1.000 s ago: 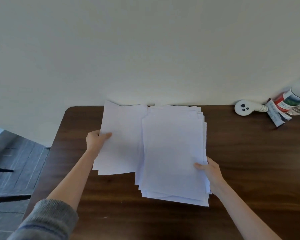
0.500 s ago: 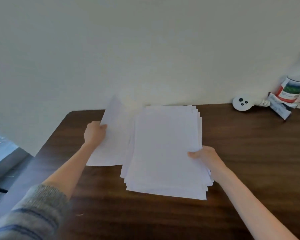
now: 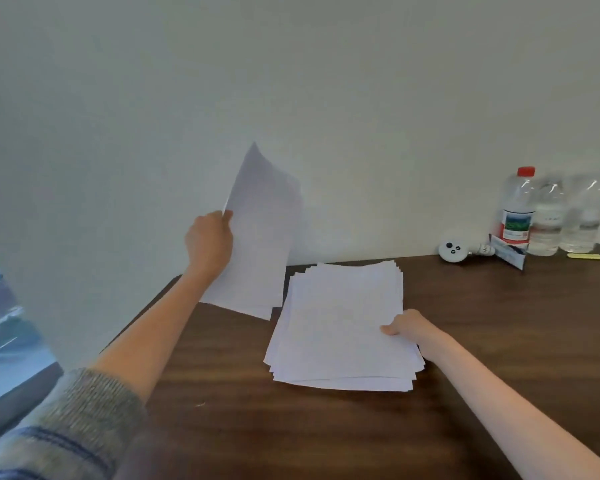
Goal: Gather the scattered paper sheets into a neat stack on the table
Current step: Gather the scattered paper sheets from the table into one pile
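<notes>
On the dark wooden table (image 3: 326, 427), close to the far edge by the pale wall (image 3: 326, 81): a loose stack of paper (image 3: 340, 323), lying flat, long axis running from the near side straight toward the wall. Edges not flush, fanned out at the near corners and along the right side. Pinches the right edge of it with the right hand (image 3: 407, 327), thumb pressed on the top page, other fingers hidden.

Holds a single sheet (image 3: 260, 244) up off the table with the left hand (image 3: 208, 242), to the left of the pile and in front of the wall. Grips it at the left long edge, fingers curled round the paper. Nearly upright, long axis tilted, top corner pointing up, lower corner hanging just beside the pile's far left corner; touching or not, cannot tell. All paper faces in view plain white. Grey knitted sleeve (image 3: 77, 427) at the lower left.

Far right, against the wall: a clear bottle (image 3: 516, 209) with a red cap and a red, white and green label, writing too blurred to read. Just beside it on the right, two more clear bottles (image 3: 565, 220), blurred. In front, a small packet (image 3: 508, 252), standing tilted, lettering illegible. Left of that, a white round gadget (image 3: 451, 251) with three dark dots. At the right edge, a pale yellow stick (image 3: 593, 257), lying flat.
</notes>
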Tool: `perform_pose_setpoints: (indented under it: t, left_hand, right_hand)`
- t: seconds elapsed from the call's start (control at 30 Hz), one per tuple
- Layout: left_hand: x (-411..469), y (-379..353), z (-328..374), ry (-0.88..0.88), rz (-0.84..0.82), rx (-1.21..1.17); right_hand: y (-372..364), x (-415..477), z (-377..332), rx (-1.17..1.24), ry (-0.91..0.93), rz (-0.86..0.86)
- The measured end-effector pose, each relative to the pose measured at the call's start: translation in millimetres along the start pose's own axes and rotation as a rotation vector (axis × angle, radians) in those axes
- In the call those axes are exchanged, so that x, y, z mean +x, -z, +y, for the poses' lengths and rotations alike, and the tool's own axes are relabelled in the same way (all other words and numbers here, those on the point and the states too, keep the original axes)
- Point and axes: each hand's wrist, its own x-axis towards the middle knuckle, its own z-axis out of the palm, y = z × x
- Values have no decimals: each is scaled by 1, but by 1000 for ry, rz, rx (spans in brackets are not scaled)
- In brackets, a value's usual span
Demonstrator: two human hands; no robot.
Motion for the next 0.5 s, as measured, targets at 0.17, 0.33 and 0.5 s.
perform_pose_setpoints:
  t: [0.17,0.33,0.5]
  left_hand:
    - [6,27,28,191,-175,-486]
    - [-52,-21,41,293,-453,-639]
    - [-109,-72,41,427,-624,-739]
  right_hand:
    - [10,-27,4,-71,4,2]
    - [18,-34,22,37,0,-25]
    - [21,-39,27,241,33,-70]
